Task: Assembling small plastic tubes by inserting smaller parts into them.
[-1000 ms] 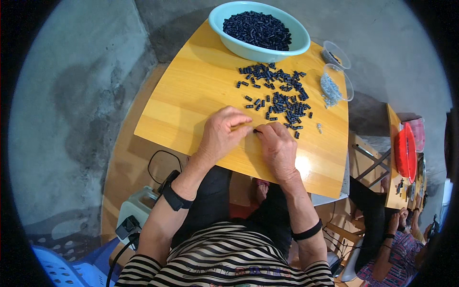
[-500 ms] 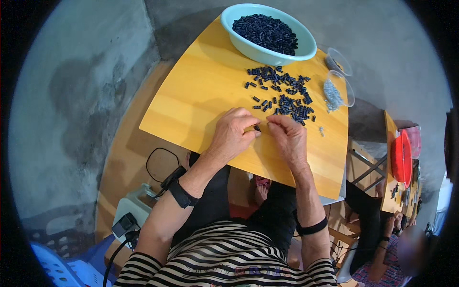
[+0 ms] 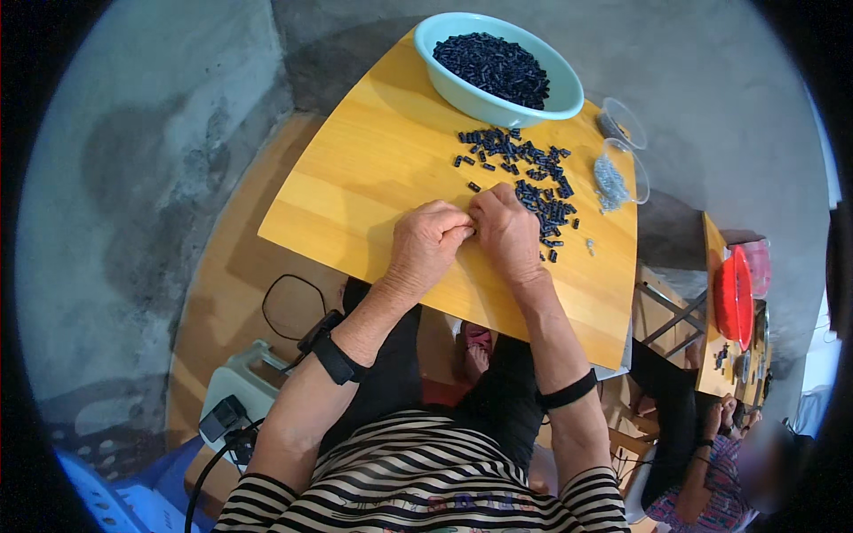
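Note:
My left hand is closed in a pinch on a small black cylindrical piece, mostly covered by the fingers. Pressed against its fingertips, my right hand also pinches; whatever lies between its fingers is hidden. Both hands meet above the near part of the yellow wooden table. Just beyond them, loose black cylindrical pieces lie scattered, with one lone piece near my right knuckles. Tiny pale bits rest to the right of my right hand.
A light blue basin full of similar black pieces stands at the far edge. Two clear plastic cups sit at the right edge, the nearer cup holding small pale parts. Rightward, another person sits by a second table with a red basin.
My right hand has moved left and closed up against my left fingertips, hiding most of the black piece that showed before. My left hand has barely moved.

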A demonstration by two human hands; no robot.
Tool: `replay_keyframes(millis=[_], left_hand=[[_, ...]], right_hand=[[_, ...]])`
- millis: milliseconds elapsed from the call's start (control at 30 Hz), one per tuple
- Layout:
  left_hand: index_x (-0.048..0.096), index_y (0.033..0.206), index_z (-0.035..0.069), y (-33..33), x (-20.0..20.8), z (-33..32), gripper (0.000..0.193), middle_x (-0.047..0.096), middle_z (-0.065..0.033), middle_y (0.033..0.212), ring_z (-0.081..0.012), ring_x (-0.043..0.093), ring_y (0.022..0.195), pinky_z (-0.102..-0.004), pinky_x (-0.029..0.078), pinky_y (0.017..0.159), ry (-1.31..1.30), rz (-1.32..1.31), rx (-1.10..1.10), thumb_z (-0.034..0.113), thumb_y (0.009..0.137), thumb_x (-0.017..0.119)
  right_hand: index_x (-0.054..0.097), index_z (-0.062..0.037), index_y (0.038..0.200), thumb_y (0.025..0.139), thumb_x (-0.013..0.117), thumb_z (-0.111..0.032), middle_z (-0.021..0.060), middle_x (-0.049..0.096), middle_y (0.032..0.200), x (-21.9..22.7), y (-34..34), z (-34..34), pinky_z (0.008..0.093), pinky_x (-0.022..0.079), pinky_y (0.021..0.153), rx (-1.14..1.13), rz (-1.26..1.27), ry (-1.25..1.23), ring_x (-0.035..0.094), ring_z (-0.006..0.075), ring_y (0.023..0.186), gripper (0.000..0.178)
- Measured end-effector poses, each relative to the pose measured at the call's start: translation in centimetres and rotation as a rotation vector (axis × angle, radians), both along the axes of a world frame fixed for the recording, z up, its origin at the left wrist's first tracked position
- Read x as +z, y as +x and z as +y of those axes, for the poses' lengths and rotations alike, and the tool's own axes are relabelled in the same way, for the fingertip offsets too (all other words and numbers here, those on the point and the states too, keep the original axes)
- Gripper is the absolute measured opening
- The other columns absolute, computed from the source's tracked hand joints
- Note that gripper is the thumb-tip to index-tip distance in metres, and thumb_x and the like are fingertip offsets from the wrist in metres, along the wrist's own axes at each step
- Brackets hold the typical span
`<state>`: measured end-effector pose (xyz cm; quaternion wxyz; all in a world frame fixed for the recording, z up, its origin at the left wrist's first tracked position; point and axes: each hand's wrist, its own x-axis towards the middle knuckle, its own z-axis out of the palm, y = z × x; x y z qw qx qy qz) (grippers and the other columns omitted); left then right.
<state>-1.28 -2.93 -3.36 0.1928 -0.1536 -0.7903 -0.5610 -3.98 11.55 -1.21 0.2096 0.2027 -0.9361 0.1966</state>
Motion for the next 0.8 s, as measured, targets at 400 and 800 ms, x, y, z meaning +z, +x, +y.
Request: replay_keyframes(millis=[400, 800], left_hand=[[0.068, 0.086, 0.001, 0.0, 0.3, -0.2, 0.009, 0.068, -0.0115, 0.08, -0.0207, 0.066, 0.071, -0.0287, 0.051, 0.064, -0.009, -0.032, 0.01, 0.005, 0.079, 0.068], [0.07, 0.088, 0.002, -0.5, -0.4, -0.2, 0.011, 0.067, -0.0098, 0.08, -0.0221, 0.065, 0.074, -0.0303, 0.05, 0.065, -0.14, 0.007, -0.046, 0.006, 0.079, 0.065]], right_hand=[[0.063, -0.0082, 0.084, 0.079, 0.065, -0.005, 0.0086, 0.059, 0.081, 0.1, 7.2, 2.0, 0.037, 0.05, 0.059, -0.056, -0.001, -0.042, 0.062, 0.0286, 0.071, 0.007], [0.063, -0.0028, 0.09, 0.077, 0.065, 0.001, 0.0117, 0.06, 0.081, -0.5, 7.9, 2.3, 0.0338, 0.048, 0.069, -0.091, -0.061, -0.312, 0.06, 0.0279, 0.077, 0.014]])
